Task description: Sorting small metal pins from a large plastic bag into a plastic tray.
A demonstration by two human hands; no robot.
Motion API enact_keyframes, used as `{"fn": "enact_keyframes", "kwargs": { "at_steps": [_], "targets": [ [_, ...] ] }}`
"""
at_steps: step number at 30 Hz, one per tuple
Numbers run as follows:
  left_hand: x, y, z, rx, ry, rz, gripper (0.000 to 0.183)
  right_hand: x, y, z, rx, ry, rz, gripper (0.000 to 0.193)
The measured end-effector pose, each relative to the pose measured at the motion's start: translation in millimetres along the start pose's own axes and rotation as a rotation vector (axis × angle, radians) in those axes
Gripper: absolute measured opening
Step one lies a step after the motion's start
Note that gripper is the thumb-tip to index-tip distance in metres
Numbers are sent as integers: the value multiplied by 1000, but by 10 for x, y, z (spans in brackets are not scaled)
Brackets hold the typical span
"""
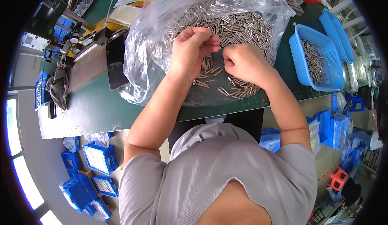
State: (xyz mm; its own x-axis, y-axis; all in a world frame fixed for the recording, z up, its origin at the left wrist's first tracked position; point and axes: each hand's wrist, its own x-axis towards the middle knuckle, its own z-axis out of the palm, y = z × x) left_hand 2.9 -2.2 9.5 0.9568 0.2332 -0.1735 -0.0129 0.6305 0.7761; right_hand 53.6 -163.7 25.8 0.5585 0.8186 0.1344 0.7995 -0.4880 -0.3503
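A heap of small metal pins (pixel 236 25) lies spread on a clear plastic bag (pixel 141 57) on the green table. Over the near side of the heap, my left hand (pixel 190 49) is closed, its fingers curled and the thumb laid toward them; whatever is inside cannot be made out. Just to its right, my right hand (pixel 246 61) is closed with thumb and forefinger pressed together, and its fingertips hide anything they grip. The two hands are close but apart. Loose pins (pixel 206 81) lie below and between them.
A blue basket (pixel 299 59) holding more pins stands at the right, beside another blue basket (pixel 337 35). A dark flat panel (pixel 116 63) and a metal bench device (pixel 74 37) are at the left. Blue crates (pixel 99 158) stand on the floor beyond the table edge.
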Motion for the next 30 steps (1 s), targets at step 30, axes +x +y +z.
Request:
{"fn": "enact_keyframes", "kwargs": {
  "at_steps": [30],
  "targets": [
    [1, -3, -19, -27, -18, -59, 11, -33, 5, 123, -163, -14, -198, 14]
  ]
}}
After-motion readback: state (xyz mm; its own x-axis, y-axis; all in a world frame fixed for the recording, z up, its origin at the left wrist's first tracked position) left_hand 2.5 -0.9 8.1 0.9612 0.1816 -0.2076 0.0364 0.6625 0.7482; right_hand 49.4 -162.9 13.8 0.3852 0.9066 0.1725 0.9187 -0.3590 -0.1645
